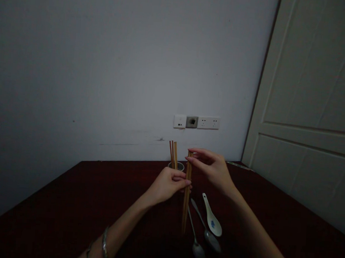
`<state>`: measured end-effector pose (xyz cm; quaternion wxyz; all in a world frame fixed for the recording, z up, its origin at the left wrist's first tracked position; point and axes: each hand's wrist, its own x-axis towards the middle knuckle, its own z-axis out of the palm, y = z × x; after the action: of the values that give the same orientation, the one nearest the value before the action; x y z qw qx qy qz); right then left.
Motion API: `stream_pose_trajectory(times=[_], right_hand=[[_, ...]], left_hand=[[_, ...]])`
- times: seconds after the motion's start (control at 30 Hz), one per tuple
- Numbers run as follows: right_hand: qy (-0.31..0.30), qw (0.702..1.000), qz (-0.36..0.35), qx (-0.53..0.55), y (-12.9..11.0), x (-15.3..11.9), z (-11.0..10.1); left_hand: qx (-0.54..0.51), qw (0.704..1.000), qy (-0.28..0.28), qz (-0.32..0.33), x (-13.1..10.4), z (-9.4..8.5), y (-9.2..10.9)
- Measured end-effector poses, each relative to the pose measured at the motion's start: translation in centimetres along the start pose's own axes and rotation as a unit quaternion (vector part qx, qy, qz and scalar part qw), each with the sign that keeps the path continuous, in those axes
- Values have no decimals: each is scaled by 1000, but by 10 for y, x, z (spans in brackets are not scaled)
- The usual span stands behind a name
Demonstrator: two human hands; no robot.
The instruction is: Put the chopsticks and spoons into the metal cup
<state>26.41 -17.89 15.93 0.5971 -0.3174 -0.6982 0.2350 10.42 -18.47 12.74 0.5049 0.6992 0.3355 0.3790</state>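
Note:
A pair of wooden chopsticks [186,207] stands upright in front of me, held between both hands. My left hand [169,184] is closed around their middle, thumb in front. At the top ends, the fingers of my right hand [209,165] pinch them. Behind my left hand is a round cup [181,167] with a pale rim, its lower part hidden; several more chopsticks [173,154] lean in it. To the right of the held pair lie a white spoon [212,219] with a blue mark and two metal spoons, one [211,240] beside it and one [197,250] nearer me.
The dark red table [98,202] reaches back to a grey wall [120,71]. Sockets and a switch panel [196,122] sit low on that wall. A pale door [315,95] stands along the right side. A thin flat item [240,166] lies at the far right table edge.

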Motion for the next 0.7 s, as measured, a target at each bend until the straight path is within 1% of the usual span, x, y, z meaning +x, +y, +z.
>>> stream_pose_trajectory(times=[0.13,0.37,0.7], right_hand=[[-15,1000,8,-3,-2,0,-1],[-14,999,12,-43,-8,0,-1],[-34,999,14,-28,-7,0,-2]], left_hand=[[5,1000,-15,-1,-1,0,3],[11,999,-28,-13,-2,-1,4],[43,998,-39,-18,-1,-6,3]])
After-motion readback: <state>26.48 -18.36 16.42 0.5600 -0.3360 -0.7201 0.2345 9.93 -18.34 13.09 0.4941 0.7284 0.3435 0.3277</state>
